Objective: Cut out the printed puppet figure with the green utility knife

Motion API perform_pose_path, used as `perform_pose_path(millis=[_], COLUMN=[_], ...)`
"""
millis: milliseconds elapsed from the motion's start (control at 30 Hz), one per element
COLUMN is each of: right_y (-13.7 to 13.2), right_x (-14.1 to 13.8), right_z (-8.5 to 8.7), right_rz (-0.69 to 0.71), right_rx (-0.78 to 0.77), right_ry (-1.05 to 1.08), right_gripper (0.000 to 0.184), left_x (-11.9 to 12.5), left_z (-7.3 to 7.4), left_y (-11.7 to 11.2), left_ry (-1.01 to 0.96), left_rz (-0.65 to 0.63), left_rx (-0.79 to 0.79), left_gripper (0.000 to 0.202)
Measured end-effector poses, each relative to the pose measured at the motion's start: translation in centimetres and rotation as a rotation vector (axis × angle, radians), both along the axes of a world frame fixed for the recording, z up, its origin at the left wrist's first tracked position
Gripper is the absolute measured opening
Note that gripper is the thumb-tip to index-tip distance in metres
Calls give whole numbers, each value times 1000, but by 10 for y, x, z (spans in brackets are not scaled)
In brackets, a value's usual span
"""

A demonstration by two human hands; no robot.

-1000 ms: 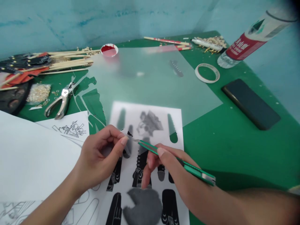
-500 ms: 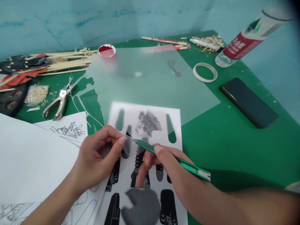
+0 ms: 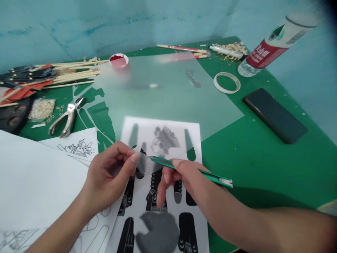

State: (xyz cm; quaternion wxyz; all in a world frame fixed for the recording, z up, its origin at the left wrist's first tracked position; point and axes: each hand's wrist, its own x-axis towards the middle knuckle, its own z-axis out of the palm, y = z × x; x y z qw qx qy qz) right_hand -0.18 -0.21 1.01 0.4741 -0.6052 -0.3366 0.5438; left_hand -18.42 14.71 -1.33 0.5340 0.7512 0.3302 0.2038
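Note:
My left hand (image 3: 113,172) pinches the near edge of a translucent plastic sheet (image 3: 168,95), lifting it slightly off the paper below. In my right hand (image 3: 184,179) is a green utility knife (image 3: 163,161), held like a pen, its blade tip at the sheet's edge close to my left fingertips. Whether the blade touches the sheet I cannot tell. Under both hands lies a white printed sheet (image 3: 170,182) with black and grey puppet-part shapes. A dark grey cut-out piece (image 3: 158,232) with a notch rests on its lower part.
Hole-punch pliers (image 3: 68,116), a bag of small rings (image 3: 42,108), sticks and a red paint cup (image 3: 119,61) stand left and back. On the right are a tape roll (image 3: 226,83), a phone (image 3: 275,115) and a bottle (image 3: 273,45). White papers (image 3: 39,182) lie at left.
The knife and my right hand have shifted slightly left, with the tip still by my left fingertips. The whole view has moved a little. My left hand keeps its pinch.

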Motion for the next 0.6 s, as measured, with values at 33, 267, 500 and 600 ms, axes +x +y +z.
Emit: perform_pose_path(millis=[33,267,500,600], right_y=[4,11,21,24], right_x=[3,37,48,45], right_z=[2,10,-13,-16], right_rz=[27,-40,-44,-41], right_rx=[4,137,347,298], right_ry=[39,-193,-208,-232], right_gripper=[39,40,36,26], left_x=[0,1,8,8], left_z=[0,0,-1,-5], left_y=[0,1,-3,-3], left_ry=[4,89,151,158], left_rz=[12,21,-24,-30], left_rx=[-14,-1,161,224], left_gripper=[19,24,18,18])
